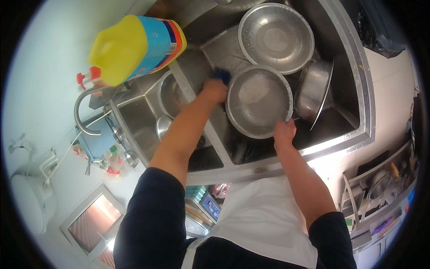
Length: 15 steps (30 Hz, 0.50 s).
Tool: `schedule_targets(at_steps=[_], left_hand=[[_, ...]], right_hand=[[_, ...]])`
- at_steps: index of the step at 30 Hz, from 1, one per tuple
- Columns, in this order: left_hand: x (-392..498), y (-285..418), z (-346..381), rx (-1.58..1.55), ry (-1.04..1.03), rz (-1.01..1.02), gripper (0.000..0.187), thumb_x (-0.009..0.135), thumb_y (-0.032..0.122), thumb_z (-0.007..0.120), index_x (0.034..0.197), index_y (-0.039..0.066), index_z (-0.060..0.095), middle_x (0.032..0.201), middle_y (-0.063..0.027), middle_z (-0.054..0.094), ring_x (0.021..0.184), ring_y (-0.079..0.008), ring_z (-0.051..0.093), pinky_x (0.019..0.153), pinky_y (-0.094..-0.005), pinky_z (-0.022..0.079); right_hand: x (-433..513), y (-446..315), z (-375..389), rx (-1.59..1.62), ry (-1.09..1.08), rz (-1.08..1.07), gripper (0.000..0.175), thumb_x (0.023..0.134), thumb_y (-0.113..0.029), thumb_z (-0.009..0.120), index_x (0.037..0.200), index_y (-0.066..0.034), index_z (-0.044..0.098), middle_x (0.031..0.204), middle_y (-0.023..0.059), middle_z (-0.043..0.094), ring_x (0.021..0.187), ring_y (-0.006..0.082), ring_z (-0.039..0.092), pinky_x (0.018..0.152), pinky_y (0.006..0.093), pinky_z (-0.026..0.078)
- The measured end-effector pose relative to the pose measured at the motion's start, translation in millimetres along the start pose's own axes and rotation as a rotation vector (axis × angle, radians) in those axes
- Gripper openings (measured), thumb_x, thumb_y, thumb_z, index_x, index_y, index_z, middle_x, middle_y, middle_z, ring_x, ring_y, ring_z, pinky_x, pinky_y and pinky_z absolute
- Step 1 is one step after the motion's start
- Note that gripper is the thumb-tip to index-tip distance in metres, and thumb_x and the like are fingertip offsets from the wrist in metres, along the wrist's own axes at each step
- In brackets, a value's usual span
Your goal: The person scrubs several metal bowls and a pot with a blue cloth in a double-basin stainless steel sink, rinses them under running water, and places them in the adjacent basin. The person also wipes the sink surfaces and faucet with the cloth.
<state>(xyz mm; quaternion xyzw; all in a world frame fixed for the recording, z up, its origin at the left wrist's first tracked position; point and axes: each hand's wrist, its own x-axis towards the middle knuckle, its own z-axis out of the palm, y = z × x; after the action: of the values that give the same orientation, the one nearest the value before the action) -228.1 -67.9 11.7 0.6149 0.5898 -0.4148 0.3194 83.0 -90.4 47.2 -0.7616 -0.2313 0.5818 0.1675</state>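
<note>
My right hand [285, 134] grips the near rim of a round stainless steel basin [260, 101], which is held tilted over the right sink compartment. A blurred dark blue scrubbing cloth or pad [222, 75] is in my left hand [215, 90], just left of that basin and not plainly touching it. Behind the held basin lies a wider steel basin [276, 38]. Another steel basin [314, 90] stands on its side at the right. The left compartment holds one more metal bowl [168, 90], partly hidden by my left forearm, and a smaller metal vessel [163, 126].
A steel divider [210, 134] separates the sink compartments. At the back left stands a large yellow detergent jug [134, 50] with a red pump, beside a curved faucet [79, 107]. Ladles [131, 158] hang at the left wall. The raised sink rim [336, 144] runs along the front.
</note>
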Motion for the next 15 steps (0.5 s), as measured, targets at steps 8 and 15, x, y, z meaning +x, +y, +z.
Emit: schedule_targets(at_steps=[8, 15], left_hand=[[-14.6, -54.1, -21.3, -0.190, 0.228, -0.235, 0.026, 0.090, 0.017, 0.069, 0.112, 0.010, 0.080, 0.121, -0.0160, 0.075, 0.113, -0.0356, 0.072, 0.094, -0.0484, 0.058], [-89.3, 60.9, 4.4, -0.018, 0.113, -0.065, 0.022, 0.090, 0.024, 0.068, 0.102, 0.011, 0.082, 0.112, -0.0128, 0.076, 0.105, -0.0334, 0.074, 0.085, -0.0476, 0.060]], right_hand=[[11.4, 2.2, -12.6, -0.252, -0.054, -0.412, 0.047, 0.090, -0.007, 0.059, 0.136, -0.0066, 0.067, 0.125, 0.0249, 0.071, 0.120, 0.0409, 0.066, 0.102, 0.0463, 0.050], [4.0, -9.5, 17.1, -0.276, -0.085, -0.474, 0.058, 0.094, -0.007, 0.056, 0.152, -0.0064, 0.055, 0.142, 0.0266, 0.062, 0.134, 0.0418, 0.058, 0.114, 0.0448, 0.044]])
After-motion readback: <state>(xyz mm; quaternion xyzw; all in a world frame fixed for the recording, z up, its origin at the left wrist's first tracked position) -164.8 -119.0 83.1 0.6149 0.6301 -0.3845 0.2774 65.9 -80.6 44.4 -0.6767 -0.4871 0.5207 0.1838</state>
